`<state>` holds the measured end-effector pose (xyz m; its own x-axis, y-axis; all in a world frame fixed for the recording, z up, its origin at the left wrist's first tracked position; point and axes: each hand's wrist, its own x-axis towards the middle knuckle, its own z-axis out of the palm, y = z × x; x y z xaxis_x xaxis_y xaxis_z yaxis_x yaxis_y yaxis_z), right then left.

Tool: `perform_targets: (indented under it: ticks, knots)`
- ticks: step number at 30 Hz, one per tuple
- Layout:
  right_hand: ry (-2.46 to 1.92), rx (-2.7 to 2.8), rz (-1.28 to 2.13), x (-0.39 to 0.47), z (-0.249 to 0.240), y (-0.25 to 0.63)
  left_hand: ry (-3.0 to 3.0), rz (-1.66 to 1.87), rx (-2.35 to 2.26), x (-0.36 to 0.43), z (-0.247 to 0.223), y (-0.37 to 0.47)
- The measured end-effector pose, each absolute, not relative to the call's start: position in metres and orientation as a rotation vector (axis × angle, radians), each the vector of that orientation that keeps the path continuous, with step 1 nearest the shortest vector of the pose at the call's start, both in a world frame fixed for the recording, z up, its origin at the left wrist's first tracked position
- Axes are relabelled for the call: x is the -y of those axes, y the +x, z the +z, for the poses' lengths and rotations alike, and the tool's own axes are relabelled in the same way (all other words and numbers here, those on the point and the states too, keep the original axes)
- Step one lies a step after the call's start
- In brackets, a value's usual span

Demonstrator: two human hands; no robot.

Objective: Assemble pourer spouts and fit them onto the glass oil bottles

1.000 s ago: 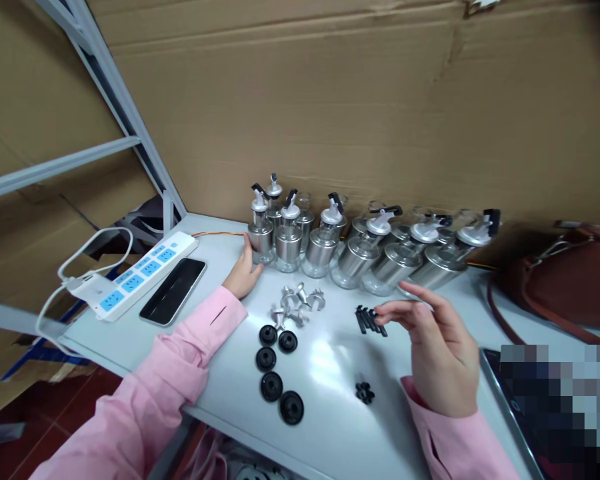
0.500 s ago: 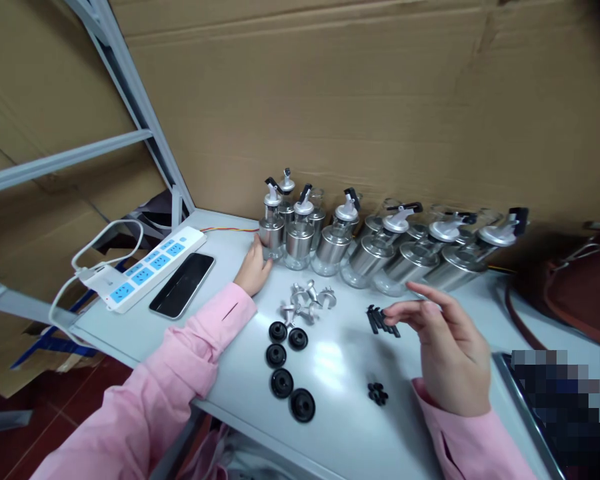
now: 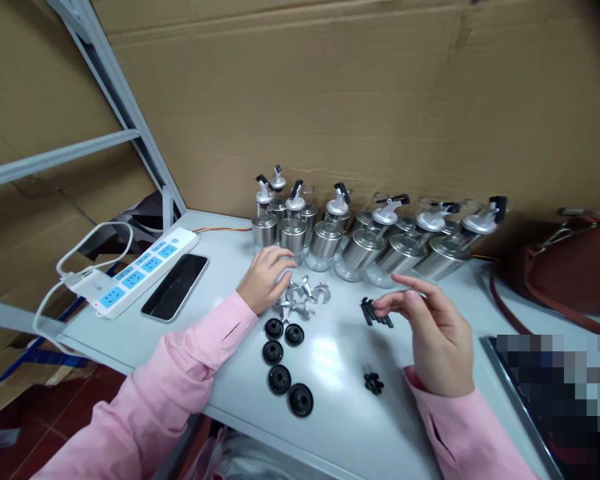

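Silver spout parts [image 3: 321, 292] sit mid-table [image 3: 340, 420]; left hand [image 3: 265, 279] has come off the leftmost front bottle [image 3: 265, 228] to beside them, so bottle looks unheld. Left fingers loosely spread, nothing visible in them. Right hand [image 3: 440, 337] half-spread by black strips [image 3: 367, 312]; contact unclear. Rear bottles [image 3: 309, 213] mostly hidden.

Pale table [image 3: 340, 427] – bottles [image 3: 326, 241], silver parts [image 3: 306, 308], black discs [image 3: 279, 379] – phone [image 3: 176, 288], power strip [image 3: 144, 272].

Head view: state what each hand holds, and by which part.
Nothing is visibly held. The left hand is open beside the silver pourer tops; the right hand is open near the black lever pieces.
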<state>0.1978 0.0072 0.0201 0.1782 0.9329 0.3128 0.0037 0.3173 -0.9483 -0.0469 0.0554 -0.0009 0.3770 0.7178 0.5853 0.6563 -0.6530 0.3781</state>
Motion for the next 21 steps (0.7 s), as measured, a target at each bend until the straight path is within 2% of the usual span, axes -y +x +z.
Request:
perform_targets:
  ticks: [10,21]
  knots:
    - [-1.053,1.212,0.84,-0.006,0.021,0.198,2.662,0.574,-1.113,-0.047,0.019,-0.052]
    - [-1.051,1.209,0.82,-0.008,0.021,0.2,2.585,0.52,-1.101,-0.046,0.018,-0.053]
